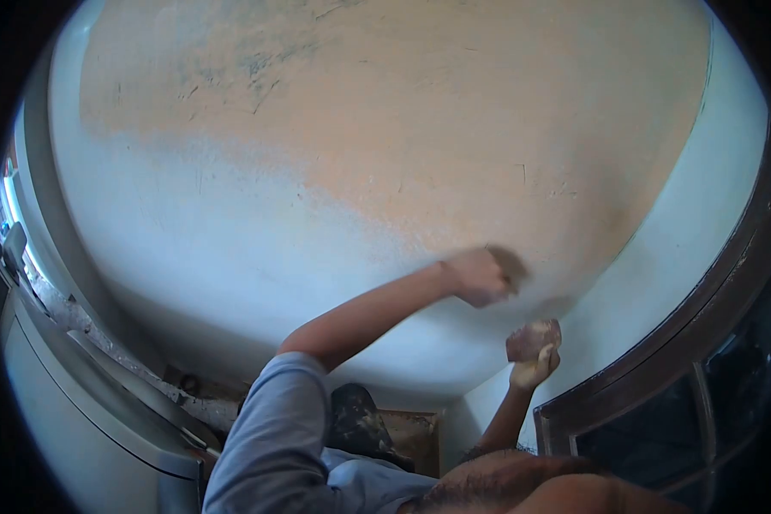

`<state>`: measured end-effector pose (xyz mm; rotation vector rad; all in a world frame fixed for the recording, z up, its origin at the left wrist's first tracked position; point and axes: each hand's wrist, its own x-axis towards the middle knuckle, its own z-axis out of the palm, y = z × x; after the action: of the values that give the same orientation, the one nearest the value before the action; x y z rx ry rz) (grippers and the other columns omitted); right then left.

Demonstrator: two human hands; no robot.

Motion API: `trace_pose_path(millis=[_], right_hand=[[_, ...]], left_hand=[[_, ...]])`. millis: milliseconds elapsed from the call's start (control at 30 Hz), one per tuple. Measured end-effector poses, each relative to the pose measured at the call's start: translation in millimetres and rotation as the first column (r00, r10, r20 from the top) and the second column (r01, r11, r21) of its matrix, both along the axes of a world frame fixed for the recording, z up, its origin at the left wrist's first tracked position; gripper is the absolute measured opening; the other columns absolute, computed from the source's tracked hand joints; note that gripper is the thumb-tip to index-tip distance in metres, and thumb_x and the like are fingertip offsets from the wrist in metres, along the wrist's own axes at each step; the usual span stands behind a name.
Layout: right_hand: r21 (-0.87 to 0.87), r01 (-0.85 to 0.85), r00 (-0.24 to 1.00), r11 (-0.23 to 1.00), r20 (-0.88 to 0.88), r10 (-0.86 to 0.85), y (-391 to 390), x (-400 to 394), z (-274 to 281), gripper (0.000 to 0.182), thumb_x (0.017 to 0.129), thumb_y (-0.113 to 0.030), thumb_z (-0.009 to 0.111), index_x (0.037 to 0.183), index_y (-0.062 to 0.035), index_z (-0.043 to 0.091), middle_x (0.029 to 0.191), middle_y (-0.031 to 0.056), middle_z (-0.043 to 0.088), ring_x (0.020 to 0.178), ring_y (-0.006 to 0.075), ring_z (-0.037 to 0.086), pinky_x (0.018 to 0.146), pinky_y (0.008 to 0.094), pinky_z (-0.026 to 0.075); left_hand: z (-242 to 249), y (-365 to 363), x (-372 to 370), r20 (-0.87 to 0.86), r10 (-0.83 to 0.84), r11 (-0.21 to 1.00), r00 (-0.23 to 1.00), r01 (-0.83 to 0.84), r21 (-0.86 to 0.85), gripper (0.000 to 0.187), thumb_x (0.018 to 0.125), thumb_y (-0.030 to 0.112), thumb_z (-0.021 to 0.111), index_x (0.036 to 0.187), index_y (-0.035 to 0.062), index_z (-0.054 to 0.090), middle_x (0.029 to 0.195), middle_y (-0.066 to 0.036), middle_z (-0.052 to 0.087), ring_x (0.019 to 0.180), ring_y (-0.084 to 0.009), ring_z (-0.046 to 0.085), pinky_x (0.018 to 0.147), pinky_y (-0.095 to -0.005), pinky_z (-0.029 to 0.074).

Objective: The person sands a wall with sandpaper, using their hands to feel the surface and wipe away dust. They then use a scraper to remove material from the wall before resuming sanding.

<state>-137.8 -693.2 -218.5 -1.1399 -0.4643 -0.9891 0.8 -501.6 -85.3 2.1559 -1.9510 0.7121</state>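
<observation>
From the left, my bare forearm below a light blue sleeve reaches across to the wall [334, 163]. At its end my left hand [480, 277] is closed and blurred, close to the lower edge of the orange-brown painted area; what its fingers hold is too hidden to name. Below and to the right, my right hand [533, 370] is raised and grips a flat brown piece [531, 341] with pale smears, near the wall's corner. A gap separates the two hands.
At the lower right is a dark brown frame [625, 381] with glass panes. A pale grey cabinet-like surface [86, 420] fills the lower left. A dark, paint-spotted item [360, 420] and a brown-edged panel [415, 428] are low in the middle. Bare skin partly blocks the bottom edge.
</observation>
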Motion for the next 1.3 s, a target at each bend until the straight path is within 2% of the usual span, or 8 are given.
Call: trace_pose_path(millis=[133, 300, 367, 433, 600, 800, 1000, 1300], right_hand=[[0.131, -0.039, 0.981, 0.991, -0.185, 0.063, -7, -39, -17, 0.051, 0.095, -0.037, 0.056, 0.121, 0.0079, 0.052, 0.101, 0.0119, 0.060, 0.086, 0.0230, 0.061, 0.076, 0.0385, 0.052], [0.072, -0.146, 0.950, 0.987, -0.269, 0.160, 16, -27, -39, 0.055, 0.096, -0.034, 0.054, 0.129, 0.0080, 0.047, 0.116, 0.0134, 0.058, 0.102, 0.0239, 0.059, 0.085, 0.0394, 0.050], [0.116, -0.164, 0.948, 0.980, -0.257, 0.189, 43, -11, -40, 0.048, 0.098, -0.031, 0.052, 0.128, 0.0048, 0.048, 0.108, 0.0116, 0.060, 0.095, 0.0233, 0.059, 0.083, 0.0384, 0.049], [0.059, -0.213, 0.948, 0.975, -0.230, 0.221, 54, -3, -36, 0.035, 0.098, -0.023, 0.050, 0.120, 0.0028, 0.055, 0.115, 0.0111, 0.059, 0.109, 0.0232, 0.056, 0.099, 0.0422, 0.041], [0.044, -0.289, 0.949, 0.956, -0.120, 0.292, 61, 1, -25, 0.030, 0.098, -0.016, 0.049, 0.118, 0.0039, 0.056, 0.119, 0.0125, 0.059, 0.115, 0.0246, 0.053, 0.102, 0.0450, 0.038], [-0.088, -0.226, 0.957, 0.970, -0.208, 0.204, 74, -10, -2, 0.029, 0.097, -0.009, 0.052, 0.120, 0.0081, 0.054, 0.115, 0.0126, 0.059, 0.109, 0.0239, 0.056, 0.101, 0.0438, 0.043], [-0.105, -0.073, 0.959, 0.992, -0.279, 0.041, 79, 0, -12, 0.019, 0.093, 0.001, 0.053, 0.109, 0.0086, 0.061, 0.108, 0.0081, 0.061, 0.101, 0.0160, 0.056, 0.096, 0.0344, 0.044], [-0.471, 0.669, 0.683, 0.574, 0.087, -0.725, 108, 53, 40, 0.030, 0.091, -0.011, 0.050, 0.101, 0.0125, 0.066, 0.106, 0.0246, 0.069, 0.099, 0.0283, 0.068, 0.086, 0.0356, 0.051]], left_hand=[[38, 105, -6, 0.000, 0.526, 0.372, 0.851, -0.230, -0.899, 0.049, 0.083, 0.024, 0.061, 0.130, 0.0121, 0.055, 0.139, -0.015, 0.049, 0.134, -0.0389, 0.037, 0.109, -0.0590, 0.024], [-19, 51, 8, 0.076, 0.583, 0.634, 0.809, -0.395, -0.664, 0.057, 0.088, 0.038, 0.054, 0.137, 0.0106, 0.047, 0.152, -0.017, 0.032, 0.143, -0.0371, 0.021, 0.111, -0.0662, 0.011], [-28, 39, -37, -0.035, 0.266, 0.955, 0.963, -0.258, 0.148, 0.027, 0.080, 0.033, 0.060, 0.075, 0.0077, 0.068, 0.091, -0.015, 0.071, 0.089, -0.0316, 0.067, 0.107, -0.0536, 0.034], [-78, 21, -35, -0.147, 0.062, 0.997, 0.987, -0.068, -0.038, 0.013, 0.079, 0.026, 0.067, 0.073, 0.0142, 0.070, 0.072, -0.013, 0.068, 0.067, -0.0347, 0.065, 0.063, -0.0427, 0.054], [-31, 107, -52, -0.132, -0.014, 0.559, 0.991, -0.102, -0.823, 0.026, 0.083, 0.018, 0.066, 0.107, 0.0113, 0.066, 0.109, -0.011, 0.067, 0.100, -0.0320, 0.064, 0.084, -0.0417, 0.052], [-32, 234, -79, -0.101, 0.334, 0.371, 0.937, -0.229, -0.900, 0.059, 0.083, 0.019, 0.069, 0.136, 0.0039, 0.046, 0.144, -0.022, 0.043, 0.119, -0.0398, 0.053, 0.098, -0.0432, 0.045], [-143, 401, -143, -0.021, 0.741, 0.631, 0.672, -0.706, -0.320, 0.073, 0.084, 0.024, 0.068, 0.146, 0.0135, 0.031, 0.150, -0.019, 0.035, 0.107, -0.0355, 0.062, 0.092, -0.0430, 0.051], [-271, 620, -286, -0.240, 0.839, -0.226, -0.489, -0.714, 0.663, 0.096, 0.085, 0.045, 0.065, 0.154, 0.0205, 0.003, 0.146, -0.018, 0.042, 0.121, -0.0331, 0.056, 0.098, -0.0444, 0.047]])
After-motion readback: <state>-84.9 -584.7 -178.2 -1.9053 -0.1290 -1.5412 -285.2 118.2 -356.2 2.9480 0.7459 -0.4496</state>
